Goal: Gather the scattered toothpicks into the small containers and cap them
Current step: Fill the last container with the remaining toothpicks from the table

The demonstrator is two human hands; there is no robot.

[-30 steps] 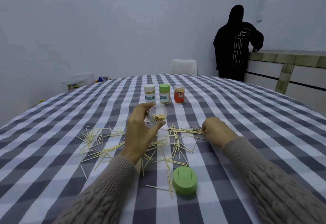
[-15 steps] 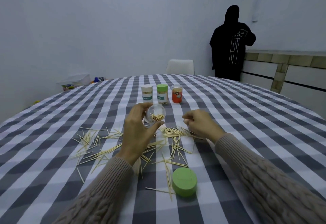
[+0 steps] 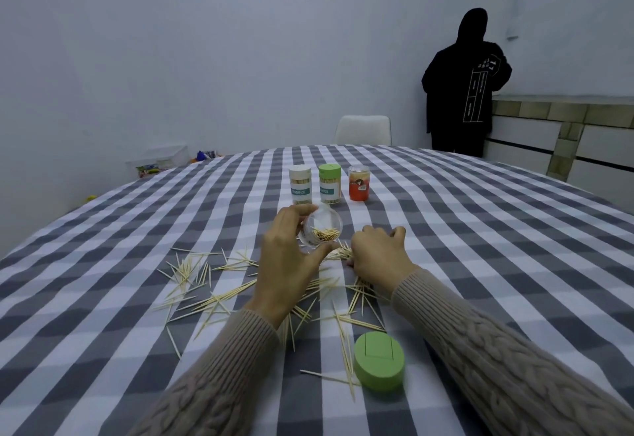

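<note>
- Jar [image 3: 320,230] tipped mouth toward the camera, left hand [image 3: 286,264] curled round it just above the bench [image 3: 480,230], some picks already inside.
- Right hand [image 3: 375,257] bunched on a bundle of toothpicks [image 3: 338,254] beside the jar; exact pinch hidden.
- Best play: align tips, feed the bundle in parallel, keep the mouth tilted low.
- Scattered picks [image 3: 212,298] remain; green cap [image 3: 379,360] waits nearby.

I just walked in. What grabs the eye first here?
Toothpicks lie scattered over the checked tablecloth, mostly left of centre. The left hand grips a clear container partly filled with picks, the right hand beside it. A loose green cap lies near.
</note>
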